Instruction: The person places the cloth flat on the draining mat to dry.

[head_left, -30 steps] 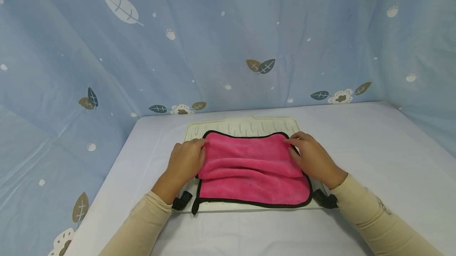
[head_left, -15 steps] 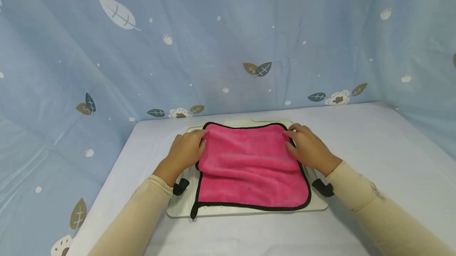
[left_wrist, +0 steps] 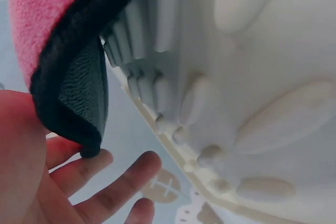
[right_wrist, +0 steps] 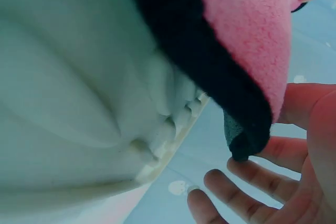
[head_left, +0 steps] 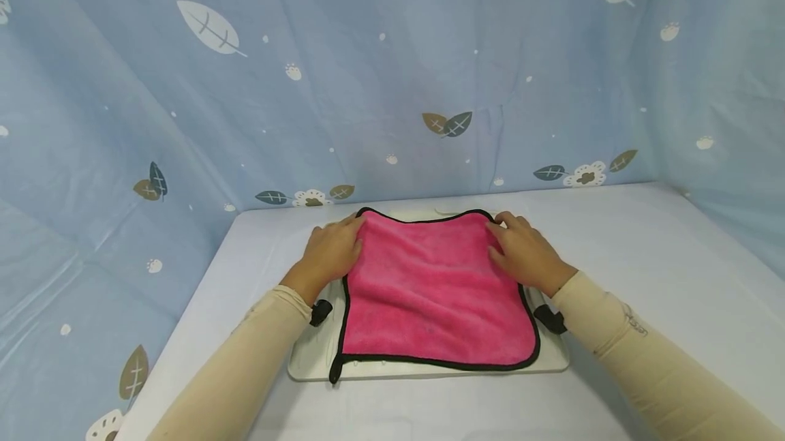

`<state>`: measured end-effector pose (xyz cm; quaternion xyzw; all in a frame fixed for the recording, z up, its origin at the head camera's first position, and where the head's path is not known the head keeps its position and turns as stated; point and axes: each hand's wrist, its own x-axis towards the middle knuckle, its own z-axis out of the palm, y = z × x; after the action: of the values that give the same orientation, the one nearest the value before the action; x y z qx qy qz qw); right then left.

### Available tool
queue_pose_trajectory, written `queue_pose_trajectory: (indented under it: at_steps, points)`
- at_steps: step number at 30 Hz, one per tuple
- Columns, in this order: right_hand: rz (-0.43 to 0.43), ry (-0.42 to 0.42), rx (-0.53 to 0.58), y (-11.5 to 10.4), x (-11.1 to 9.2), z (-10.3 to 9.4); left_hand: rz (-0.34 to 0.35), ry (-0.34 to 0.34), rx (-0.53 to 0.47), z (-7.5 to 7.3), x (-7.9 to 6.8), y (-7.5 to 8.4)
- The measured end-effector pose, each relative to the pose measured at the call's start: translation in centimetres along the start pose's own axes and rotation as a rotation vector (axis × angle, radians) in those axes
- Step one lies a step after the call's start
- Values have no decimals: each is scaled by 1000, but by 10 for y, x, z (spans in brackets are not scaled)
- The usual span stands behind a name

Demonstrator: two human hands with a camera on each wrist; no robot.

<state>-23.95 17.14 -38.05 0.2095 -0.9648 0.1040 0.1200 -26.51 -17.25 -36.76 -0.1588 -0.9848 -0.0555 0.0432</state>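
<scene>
A pink towel (head_left: pixel 438 284) with black edging lies spread over a cream board (head_left: pixel 304 359) with raised ribs. My left hand (head_left: pixel 331 250) pinches the towel's far left corner between thumb and forefinger. At the far right corner, my right hand (head_left: pixel 524 250) holds the edging in the same way. In both wrist views the corners are lifted off the board, and the towel's grey underside (left_wrist: pixel 86 87) shows. The other fingers of each hand are spread loosely. Long, rounded ridges (right_wrist: pixel 52 82) on the board appear beneath the cloth, most of which the towel hides from the head view.
Black curved pieces, one at the left (head_left: pixel 321 313) and one at the right (head_left: pixel 550 319), sit at the board's sides near the forearms. The white-covered table (head_left: pixel 619 243) ends at a blue leaf-print curtain (head_left: pixel 392 73) behind and beside it.
Both hands have drawn the towel's far corners away from me, toward the curtain. Its middle fold has flattened out, and more of the board's far part is covered.
</scene>
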Motion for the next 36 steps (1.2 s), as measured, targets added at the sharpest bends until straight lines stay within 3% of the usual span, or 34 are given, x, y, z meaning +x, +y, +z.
queue_pose_trajectory:
  at_steps: [10,14,19,22,25,29,31,36]
  points:
    - [42,-72,-46,-3,-3,0,-48,-133,4,3,-6,2]
    - [17,-29,-44,-14,-14,-4,-3,-61,30,-2,-20,8]
    - [-87,70,13,-39,-36,-10,121,98,-6,-13,-56,26]
    - [-138,58,21,-55,-49,-13,205,112,-57,-17,-79,37]
    - [-205,-5,25,-66,-60,-14,282,17,-103,-15,-97,44]
    - [-255,-142,75,-71,-69,-17,308,-139,-120,-9,-111,48]
    - [-259,-214,118,-71,-72,-17,303,-176,-113,-7,-115,48]
    - [-272,-317,185,-69,-75,-12,315,-191,-108,-3,-120,46]
